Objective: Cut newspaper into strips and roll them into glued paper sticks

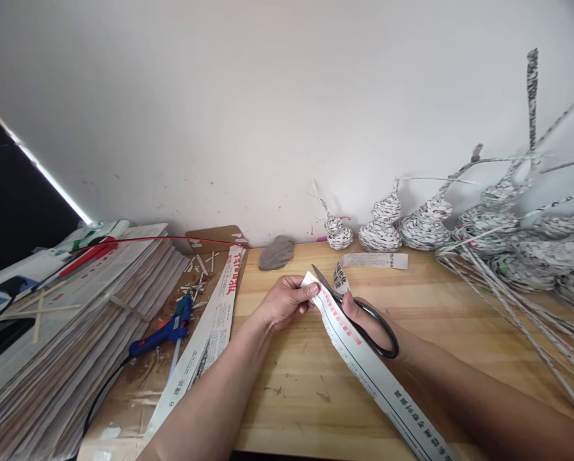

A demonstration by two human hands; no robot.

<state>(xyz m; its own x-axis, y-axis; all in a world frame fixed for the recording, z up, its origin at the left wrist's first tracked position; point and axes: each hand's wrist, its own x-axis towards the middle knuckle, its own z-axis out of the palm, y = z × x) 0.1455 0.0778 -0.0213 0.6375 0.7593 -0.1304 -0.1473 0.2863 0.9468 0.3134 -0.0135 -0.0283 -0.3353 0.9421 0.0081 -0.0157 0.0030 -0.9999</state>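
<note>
My left hand pinches the top end of a long newspaper strip, which slants down to the bottom edge of the view. My right hand is closed round black-handled scissors. Their blades point up and left, lying close beside the strip's upper end; whether they touch it I cannot tell. The thumb of my right hand is near the strip's edge. Behind the scissors a short curled newspaper piece rests on the wooden table.
Woven paper gourd shapes stand along the wall, with thin paper rods at right. A grey cloth lump lies at the back. At left are a blue glue gun, stacked newspapers, cut strips and a power strip.
</note>
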